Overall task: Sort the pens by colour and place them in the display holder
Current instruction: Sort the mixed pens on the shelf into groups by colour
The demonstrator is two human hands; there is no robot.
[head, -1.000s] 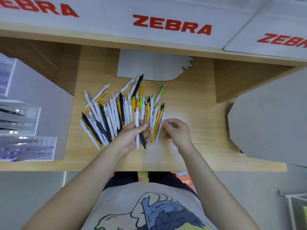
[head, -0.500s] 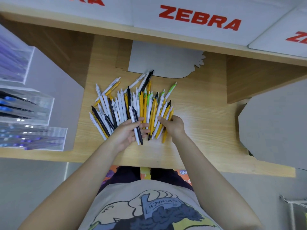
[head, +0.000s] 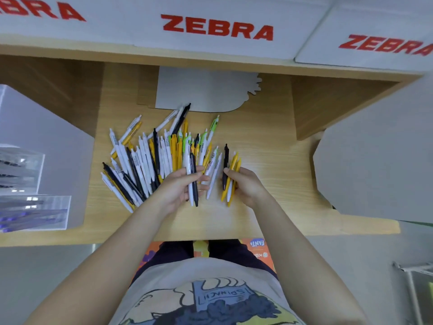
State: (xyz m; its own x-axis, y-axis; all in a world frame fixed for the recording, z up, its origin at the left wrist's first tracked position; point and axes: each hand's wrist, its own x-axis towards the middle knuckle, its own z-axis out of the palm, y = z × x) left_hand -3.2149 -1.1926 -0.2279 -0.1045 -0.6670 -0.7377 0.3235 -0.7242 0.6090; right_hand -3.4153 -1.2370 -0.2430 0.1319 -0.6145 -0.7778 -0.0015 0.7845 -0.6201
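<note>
While the mixed pile of pens (head: 161, 158) lies on the desk (head: 269, 141), we judge sorting underway: left hand (head: 178, 186) pinches two pens, right hand (head: 243, 184) grips a mostly yellow bunch. Next: cull the black, then reach the display holder (head: 35, 212) at left.

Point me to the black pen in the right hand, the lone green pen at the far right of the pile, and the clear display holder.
black pen (head: 225, 165), head view, mid barrel.
green pen (head: 214, 125), head view, green upper barrel.
display holder (head: 39, 208), head view, front wall of the near clear compartment.
</note>
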